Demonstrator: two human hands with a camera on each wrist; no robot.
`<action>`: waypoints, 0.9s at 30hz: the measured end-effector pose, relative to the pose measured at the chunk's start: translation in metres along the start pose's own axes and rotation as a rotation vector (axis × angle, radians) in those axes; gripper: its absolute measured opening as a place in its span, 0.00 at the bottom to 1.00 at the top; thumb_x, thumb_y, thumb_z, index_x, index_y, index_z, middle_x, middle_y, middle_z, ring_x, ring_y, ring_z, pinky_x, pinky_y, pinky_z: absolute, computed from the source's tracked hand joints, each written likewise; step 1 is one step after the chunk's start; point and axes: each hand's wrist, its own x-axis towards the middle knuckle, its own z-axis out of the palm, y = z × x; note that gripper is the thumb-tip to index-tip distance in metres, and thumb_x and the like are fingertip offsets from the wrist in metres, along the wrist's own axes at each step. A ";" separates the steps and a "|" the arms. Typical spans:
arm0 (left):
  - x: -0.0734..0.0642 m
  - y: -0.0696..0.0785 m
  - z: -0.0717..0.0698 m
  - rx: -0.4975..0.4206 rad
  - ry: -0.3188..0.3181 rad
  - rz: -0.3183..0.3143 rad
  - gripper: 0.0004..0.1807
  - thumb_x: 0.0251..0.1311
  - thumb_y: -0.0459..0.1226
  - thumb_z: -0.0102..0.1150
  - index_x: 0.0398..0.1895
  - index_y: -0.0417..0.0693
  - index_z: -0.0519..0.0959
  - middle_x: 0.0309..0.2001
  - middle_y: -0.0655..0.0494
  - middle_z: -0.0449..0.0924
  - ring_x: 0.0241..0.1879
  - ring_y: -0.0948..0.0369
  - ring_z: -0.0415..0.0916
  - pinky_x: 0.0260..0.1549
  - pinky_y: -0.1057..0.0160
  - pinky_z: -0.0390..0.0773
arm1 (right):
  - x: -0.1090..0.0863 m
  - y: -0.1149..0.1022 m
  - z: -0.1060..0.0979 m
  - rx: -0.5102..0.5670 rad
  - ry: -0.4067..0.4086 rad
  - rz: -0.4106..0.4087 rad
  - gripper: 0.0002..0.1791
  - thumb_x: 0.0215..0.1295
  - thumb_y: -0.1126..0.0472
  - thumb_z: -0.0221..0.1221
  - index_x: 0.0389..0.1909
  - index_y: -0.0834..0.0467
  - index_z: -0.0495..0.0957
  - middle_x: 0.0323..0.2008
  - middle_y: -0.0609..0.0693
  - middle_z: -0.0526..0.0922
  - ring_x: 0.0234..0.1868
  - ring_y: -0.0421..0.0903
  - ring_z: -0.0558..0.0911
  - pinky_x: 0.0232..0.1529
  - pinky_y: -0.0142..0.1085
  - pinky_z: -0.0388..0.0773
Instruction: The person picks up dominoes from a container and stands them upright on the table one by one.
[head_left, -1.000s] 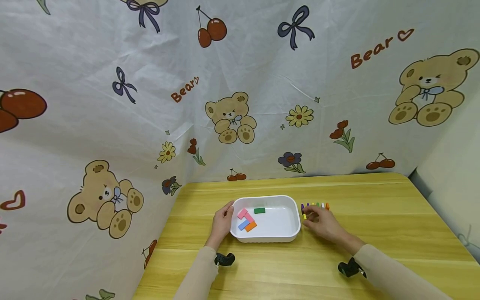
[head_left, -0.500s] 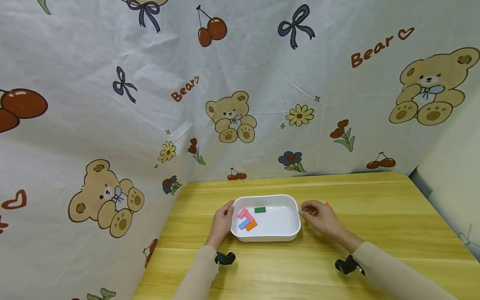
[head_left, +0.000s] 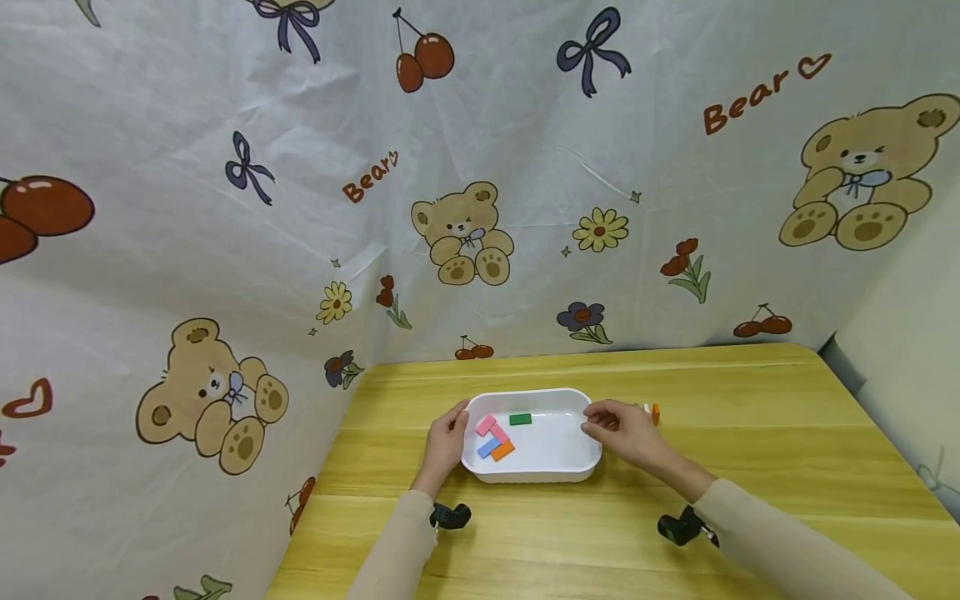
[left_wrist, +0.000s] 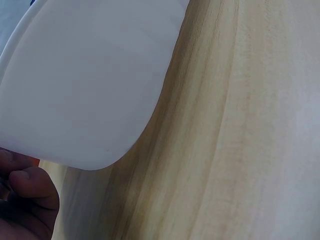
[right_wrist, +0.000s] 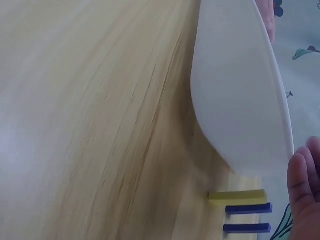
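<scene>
A white plastic tray [head_left: 555, 437] sits on the wooden table with several small domino-like blocks lying flat in it: two pink [head_left: 486, 426], a blue [head_left: 489, 448], an orange [head_left: 503, 451] and a green [head_left: 520, 419]. My left hand [head_left: 442, 446] grips the tray's left end, its curled thumb against the wall in the left wrist view. Over the right rim reaches my right hand [head_left: 630, 433], thumb and fingertips apart, with no block showing between them. Beneath it in the right wrist view are a yellow block [right_wrist: 237, 197] and two purple blocks [right_wrist: 248, 208].
Right of my right hand, an orange block [head_left: 656, 414] stands on end beside a white block [head_left: 646, 407]; my hand hides the others in that row. A bear-patterned cloth [head_left: 525, 167] hangs behind the table [head_left: 750, 433].
My right hand has moved left and up from beside the standing blocks to over the tray's right rim. My left hand and the blocks in the tray stay where they were.
</scene>
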 end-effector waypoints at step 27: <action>-0.001 0.002 -0.001 -0.008 -0.004 -0.001 0.22 0.79 0.46 0.50 0.71 0.55 0.76 0.71 0.52 0.75 0.73 0.49 0.69 0.69 0.47 0.71 | 0.028 -0.029 0.043 -0.044 -0.104 0.024 0.13 0.66 0.57 0.70 0.48 0.56 0.84 0.40 0.47 0.84 0.41 0.42 0.79 0.44 0.32 0.79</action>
